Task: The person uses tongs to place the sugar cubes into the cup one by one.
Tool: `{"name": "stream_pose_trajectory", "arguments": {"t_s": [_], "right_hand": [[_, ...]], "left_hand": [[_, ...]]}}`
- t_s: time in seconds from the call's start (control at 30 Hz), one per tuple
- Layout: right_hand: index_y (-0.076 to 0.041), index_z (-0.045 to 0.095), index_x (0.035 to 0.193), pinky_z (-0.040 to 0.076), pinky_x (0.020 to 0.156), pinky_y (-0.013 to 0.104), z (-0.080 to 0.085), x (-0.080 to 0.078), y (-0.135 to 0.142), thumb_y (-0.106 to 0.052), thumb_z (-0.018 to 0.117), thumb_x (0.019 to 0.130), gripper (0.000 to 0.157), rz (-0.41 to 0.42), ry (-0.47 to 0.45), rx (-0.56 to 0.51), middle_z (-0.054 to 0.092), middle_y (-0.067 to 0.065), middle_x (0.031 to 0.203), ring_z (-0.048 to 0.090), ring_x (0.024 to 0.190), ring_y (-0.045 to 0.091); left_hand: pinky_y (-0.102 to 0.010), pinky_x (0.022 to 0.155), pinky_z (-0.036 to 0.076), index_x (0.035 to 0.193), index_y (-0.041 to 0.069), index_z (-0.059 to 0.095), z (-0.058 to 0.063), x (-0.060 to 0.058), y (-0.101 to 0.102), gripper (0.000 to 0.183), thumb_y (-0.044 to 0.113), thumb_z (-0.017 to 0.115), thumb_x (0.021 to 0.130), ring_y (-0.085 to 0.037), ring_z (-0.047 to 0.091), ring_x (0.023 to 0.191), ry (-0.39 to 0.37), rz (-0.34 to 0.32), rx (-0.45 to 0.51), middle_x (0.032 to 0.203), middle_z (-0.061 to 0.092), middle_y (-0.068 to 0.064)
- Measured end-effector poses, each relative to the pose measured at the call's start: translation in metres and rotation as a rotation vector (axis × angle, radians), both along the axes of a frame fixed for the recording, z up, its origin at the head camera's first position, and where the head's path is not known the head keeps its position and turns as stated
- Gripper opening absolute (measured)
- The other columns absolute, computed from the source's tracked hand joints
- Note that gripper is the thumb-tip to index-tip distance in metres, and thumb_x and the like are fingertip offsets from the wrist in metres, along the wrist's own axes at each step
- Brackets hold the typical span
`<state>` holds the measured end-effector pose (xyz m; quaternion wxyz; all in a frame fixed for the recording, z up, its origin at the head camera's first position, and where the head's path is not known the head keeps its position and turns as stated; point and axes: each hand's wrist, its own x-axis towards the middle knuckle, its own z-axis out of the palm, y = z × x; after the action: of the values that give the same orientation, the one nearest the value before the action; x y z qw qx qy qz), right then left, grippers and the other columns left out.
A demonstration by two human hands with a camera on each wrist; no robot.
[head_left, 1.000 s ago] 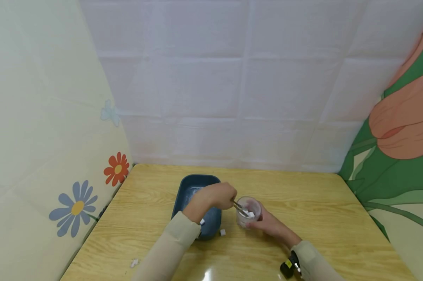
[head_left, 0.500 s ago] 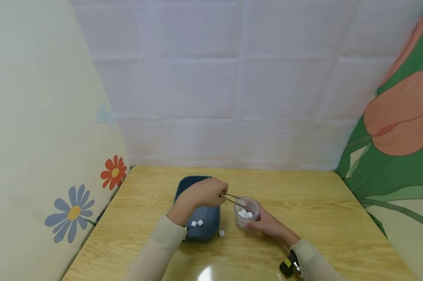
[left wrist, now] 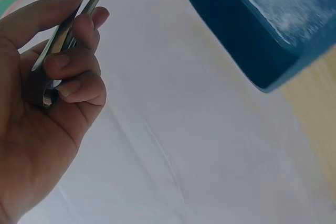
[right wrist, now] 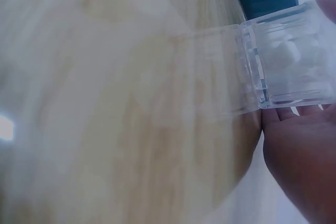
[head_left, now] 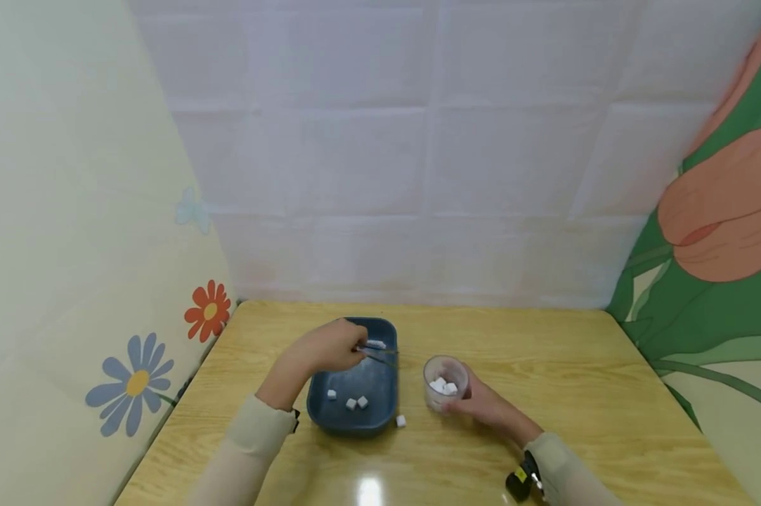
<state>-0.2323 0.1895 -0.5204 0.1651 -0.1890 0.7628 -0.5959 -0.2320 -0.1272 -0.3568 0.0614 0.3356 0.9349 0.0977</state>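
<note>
My left hand (head_left: 329, 346) holds metal tongs (left wrist: 65, 38) over the far end of a dark blue tray (head_left: 339, 418). The tongs' arms stand apart, their tips reaching past the tray's right rim in the head view with nothing between them. Several white cubes (head_left: 362, 402) that look like sugar cubes lie in the tray, with white powder on its floor in the left wrist view. My right hand (head_left: 484, 407) grips a clear cup (right wrist: 289, 61) from its right side. It stands upright on the table with white cubes heaped inside.
One loose white cube (head_left: 400, 421) lies on the wooden table (head_left: 544, 351) between tray and cup, near the tray's front right corner. Cloth hangs behind the table (head_left: 355, 176) and along both sides, with printed flowers.
My left hand has moved left with the tongs, from inside the cup back over the tray. The tongs have spread apart, and a cube now rests in the cup. The right hand stays put.
</note>
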Motion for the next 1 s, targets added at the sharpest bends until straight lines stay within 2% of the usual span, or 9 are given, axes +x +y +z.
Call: {"name": "stream_pose_trajectory", "arguments": {"t_s": [0.13,0.43,0.57,0.77,1.0], "right_hand": [[-0.013,0.021,0.144,0.035,0.094,0.019,0.001,-0.001,0.000,-0.016,0.076,0.077,0.087,-0.012,-0.006,0.013,0.039,0.015,0.139,0.039,0.125,0.027],[-0.012,0.020,0.144,0.034,0.093,0.015,-0.001,-0.002,0.000,-0.017,0.077,0.076,0.089,-0.002,0.003,0.005,0.038,0.017,0.142,0.035,0.130,0.030],[-0.011,0.019,0.144,0.036,0.092,0.015,-0.002,-0.002,0.000,-0.016,0.076,0.077,0.088,0.011,0.015,-0.006,0.038,0.019,0.141,0.035,0.130,0.032],[-0.012,0.022,0.144,0.035,0.092,0.015,-0.002,-0.001,-0.001,-0.016,0.077,0.077,0.087,0.003,0.017,0.008,0.039,0.017,0.140,0.037,0.128,0.030],[-0.011,0.021,0.144,0.037,0.092,0.017,-0.001,0.000,-0.001,-0.016,0.076,0.077,0.087,0.001,0.016,0.010,0.038,0.019,0.141,0.037,0.128,0.031]], "left_hand": [[-0.026,0.053,0.021,0.074,0.017,0.050,-0.003,0.000,-0.011,0.019,0.017,0.054,0.092,-0.008,0.018,0.052,0.000,0.010,-0.012,0.058,0.025,0.007],[-0.027,0.054,0.027,0.064,0.019,0.041,-0.013,0.007,-0.037,0.030,0.014,0.056,0.090,-0.008,0.020,0.050,-0.030,0.078,-0.061,0.055,0.026,0.006],[-0.026,0.053,0.026,0.063,0.019,0.042,-0.015,0.011,-0.046,0.029,0.012,0.056,0.087,-0.008,0.022,0.050,-0.038,0.109,-0.097,0.055,0.026,0.007],[-0.026,0.050,0.025,0.061,0.017,0.049,-0.022,0.015,-0.057,0.024,0.010,0.059,0.083,-0.009,0.027,0.050,-0.089,0.193,-0.149,0.055,0.029,0.007],[-0.026,0.049,0.027,0.055,0.017,0.046,-0.024,0.020,-0.062,0.030,0.006,0.059,0.080,-0.009,0.030,0.048,-0.081,0.222,-0.176,0.052,0.030,0.007]]}}
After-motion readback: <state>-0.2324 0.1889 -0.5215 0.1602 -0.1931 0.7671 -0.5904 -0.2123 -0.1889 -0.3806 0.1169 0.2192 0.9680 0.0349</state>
